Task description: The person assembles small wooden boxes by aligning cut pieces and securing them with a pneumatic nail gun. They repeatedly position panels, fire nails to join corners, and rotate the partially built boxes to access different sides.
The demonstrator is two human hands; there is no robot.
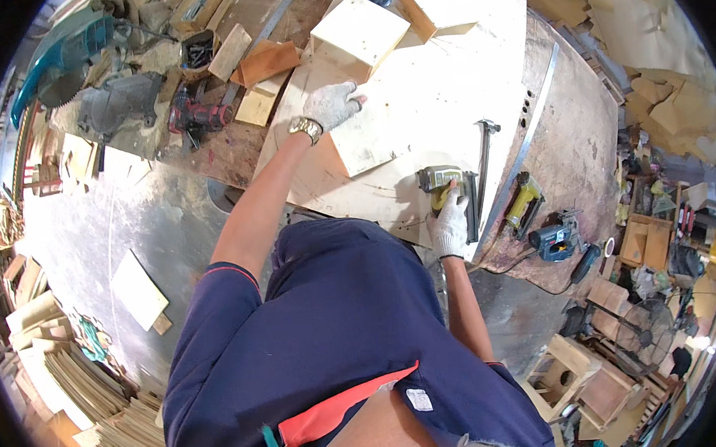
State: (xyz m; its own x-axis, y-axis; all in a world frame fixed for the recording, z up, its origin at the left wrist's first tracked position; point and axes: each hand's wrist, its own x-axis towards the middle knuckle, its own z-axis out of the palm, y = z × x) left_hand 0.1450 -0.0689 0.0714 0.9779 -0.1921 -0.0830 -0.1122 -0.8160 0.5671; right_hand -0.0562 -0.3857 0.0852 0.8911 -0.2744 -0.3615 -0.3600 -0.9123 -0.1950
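My left hand (332, 107), in a pale work glove with a watch at the wrist, rests on the upper left part of a wooden box (366, 140), its fingers apart. The box has a light top face and an orange-brown side. My right hand (449, 224), also gloved, is closed around the grip of a green and black nail gun (440, 178). This tool stands over the pale board at the near right, apart from the box. Just beyond the box sits another wooden box (359, 31), and a hammer (486, 150) lies right of them.
A second nail gun (524, 202) and a blue jigsaw (554, 243) lie on the bench's right side. Leftward are a red drill (198, 114), wood offcuts (268, 61) and a teal circular saw (73, 61). Stacked wood strips (78, 380) stand at lower left.
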